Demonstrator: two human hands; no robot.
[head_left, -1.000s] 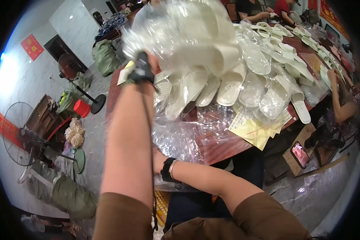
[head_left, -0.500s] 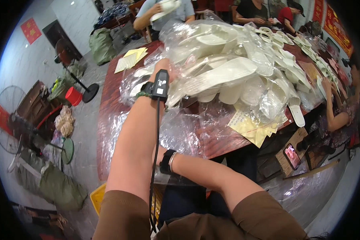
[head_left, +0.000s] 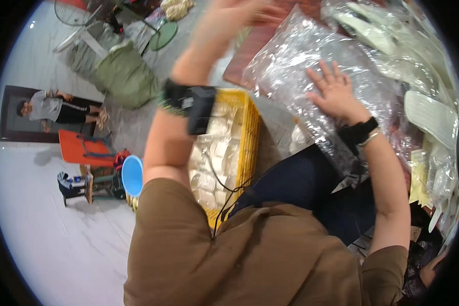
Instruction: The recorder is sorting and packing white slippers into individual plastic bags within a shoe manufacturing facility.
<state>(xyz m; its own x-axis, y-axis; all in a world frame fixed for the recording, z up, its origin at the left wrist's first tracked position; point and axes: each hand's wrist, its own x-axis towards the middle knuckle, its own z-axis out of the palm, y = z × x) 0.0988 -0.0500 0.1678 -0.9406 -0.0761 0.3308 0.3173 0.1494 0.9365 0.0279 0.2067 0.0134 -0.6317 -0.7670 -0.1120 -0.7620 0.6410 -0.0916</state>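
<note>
My right hand [head_left: 334, 94] lies flat with spread fingers on clear plastic film [head_left: 290, 53], which covers the table corner and hangs over its edge. At the top, my left hand [head_left: 232, 20] is raised and blurred; its fingers look stretched out, with nothing seen in them. White slippers [head_left: 364, 30] in clear plastic are heaped right of the film. One pale slipper [head_left: 431, 120] lies near the right rim. Below my left forearm stands a yellow crate [head_left: 250, 148] holding several white, plastic-wrapped pieces.
The reddish table [head_left: 242, 61] shows beside the film. Yellow paper sheets [head_left: 418, 176] lie at right. A green sack [head_left: 125, 76], blue basin [head_left: 132, 176] and orange chair [head_left: 84, 148] are on the left. Another person [head_left: 61, 107] stands by a doorway. A cable hangs over the crate.
The view has swung left and down, bringing the crate into sight. My left hand has left the slipper heap and risen. My right hand, hidden before, now shows on the film.
</note>
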